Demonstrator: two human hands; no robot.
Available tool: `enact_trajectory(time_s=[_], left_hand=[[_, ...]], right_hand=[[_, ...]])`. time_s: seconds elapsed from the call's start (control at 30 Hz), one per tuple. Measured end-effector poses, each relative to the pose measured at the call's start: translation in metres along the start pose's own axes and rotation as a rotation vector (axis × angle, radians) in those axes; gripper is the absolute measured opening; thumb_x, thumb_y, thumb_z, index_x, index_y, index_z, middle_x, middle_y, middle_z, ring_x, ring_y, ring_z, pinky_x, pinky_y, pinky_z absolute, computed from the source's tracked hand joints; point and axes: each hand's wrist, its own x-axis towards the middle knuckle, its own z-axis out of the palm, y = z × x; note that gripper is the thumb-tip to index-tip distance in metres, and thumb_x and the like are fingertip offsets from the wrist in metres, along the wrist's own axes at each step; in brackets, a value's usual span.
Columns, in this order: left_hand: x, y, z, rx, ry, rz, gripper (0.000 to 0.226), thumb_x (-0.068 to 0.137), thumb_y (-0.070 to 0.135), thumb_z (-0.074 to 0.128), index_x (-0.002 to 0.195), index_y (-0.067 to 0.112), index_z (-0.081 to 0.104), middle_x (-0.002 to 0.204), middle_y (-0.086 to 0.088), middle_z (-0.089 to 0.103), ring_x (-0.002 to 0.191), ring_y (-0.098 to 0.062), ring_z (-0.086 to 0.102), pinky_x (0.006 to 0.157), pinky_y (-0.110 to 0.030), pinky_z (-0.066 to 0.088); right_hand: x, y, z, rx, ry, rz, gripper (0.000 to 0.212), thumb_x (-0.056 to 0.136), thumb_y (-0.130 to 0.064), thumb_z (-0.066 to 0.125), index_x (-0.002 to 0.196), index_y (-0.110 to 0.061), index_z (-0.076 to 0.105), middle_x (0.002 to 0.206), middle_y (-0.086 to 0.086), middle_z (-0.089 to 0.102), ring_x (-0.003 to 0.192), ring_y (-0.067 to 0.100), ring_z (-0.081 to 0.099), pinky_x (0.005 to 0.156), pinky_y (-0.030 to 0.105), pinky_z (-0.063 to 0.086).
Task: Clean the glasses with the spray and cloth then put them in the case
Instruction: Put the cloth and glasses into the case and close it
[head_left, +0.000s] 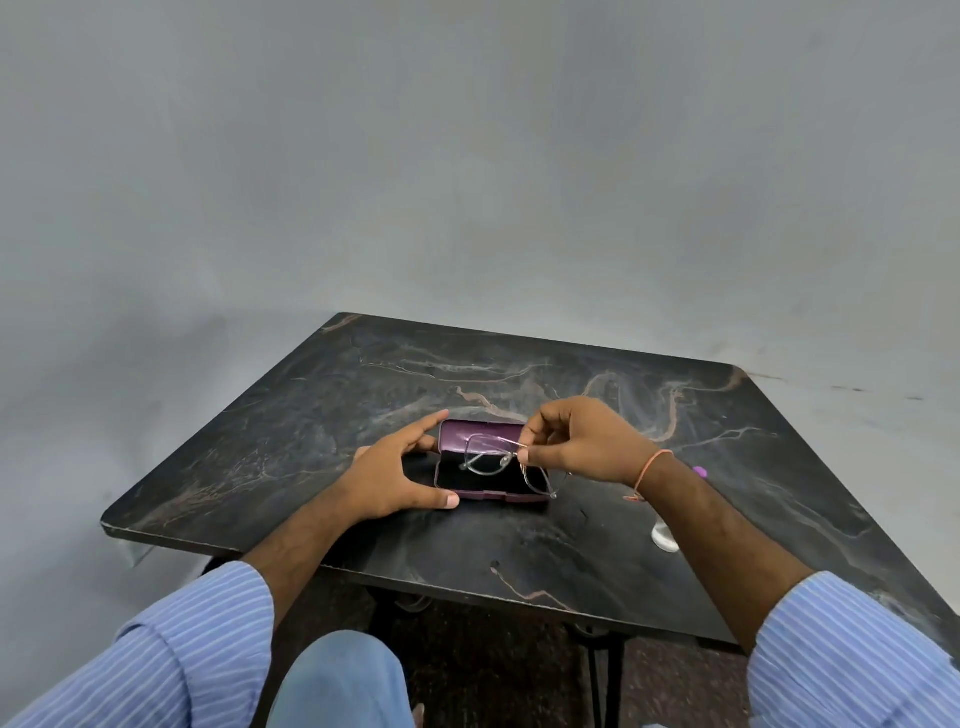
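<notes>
Over the middle of the dark marbled bench (363, 395), I have the glasses (493, 457) hanging just above the open purple case (470, 480), not yet seated in it. My right hand (576, 441) pinches the frame between thumb and fingertips near one temple, fingers curled tight on it. My left hand (395, 475) is spread wide and relaxed against the left end of the case, thumb along the near edge and forefinger reaching past the lid, steadying it without gripping.

I see a few risks. The pinch is on one side only, so the frame could swing and knock a lens on the case rim as I lower it. One temple appears to jut out past the near right corner of the case, though the thin wire is hard to read from here; if it is not folded, the lid will not close cleanly and could bend it. The case is only braced by my left hand, so a sideways nudge might slide it. A small pale object (664, 535) sits near my right forearm, and I could brush it on the way back.
</notes>
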Motion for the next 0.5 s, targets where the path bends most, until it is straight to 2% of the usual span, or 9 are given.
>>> enact_trajectory(time_s=[0.1, 0.27, 0.37, 0.5], left_hand=[[0.000, -0.001, 0.003, 0.069, 0.026, 0.016, 0.119, 0.052, 0.080, 0.092, 0.149, 0.080, 0.024, 0.137, 0.020, 0.069, 0.142, -0.004, 0.057, 0.132, -0.055, 0.027], [-0.003, 0.000, 0.002, 0.069, 0.068, 0.045, 0.119, 0.053, 0.076, 0.094, 0.152, 0.075, 0.028, 0.135, 0.018, 0.069, 0.139, -0.005, 0.059, 0.131, -0.055, 0.032], [-0.006, 0.002, 0.002, 0.077, 0.082, 0.058, 0.118, 0.053, 0.075, 0.093, 0.153, 0.073, 0.030, 0.134, 0.019, 0.069, 0.137, -0.004, 0.060, 0.130, -0.055, 0.033], [-0.007, 0.004, 0.002, 0.083, 0.088, 0.070, 0.116, 0.054, 0.073, 0.093, 0.153, 0.072, 0.032, 0.132, 0.022, 0.070, 0.136, -0.003, 0.060, 0.129, -0.056, 0.032]], right_hand=[[0.011, -0.003, 0.006, -0.155, 0.043, -0.008, 0.011, 0.087, -0.030, 0.087, 0.088, -0.024, 0.079, 0.082, -0.010, 0.079, 0.075, 0.002, 0.073, 0.078, 0.024, 0.060], [0.022, -0.007, 0.024, -0.336, 0.015, -0.054, 0.008, 0.090, -0.032, 0.081, 0.094, -0.026, 0.077, 0.083, -0.011, 0.077, 0.072, 0.001, 0.068, 0.076, 0.026, 0.058], [0.023, -0.004, 0.034, -0.376, 0.003, -0.070, 0.010, 0.090, -0.033, 0.080, 0.096, -0.027, 0.076, 0.084, -0.010, 0.078, 0.069, 0.001, 0.065, 0.072, 0.025, 0.054], [0.019, -0.002, 0.039, -0.393, 0.004, -0.086, 0.014, 0.092, -0.036, 0.078, 0.103, -0.028, 0.076, 0.087, -0.012, 0.078, 0.074, 0.002, 0.065, 0.075, 0.027, 0.056]])
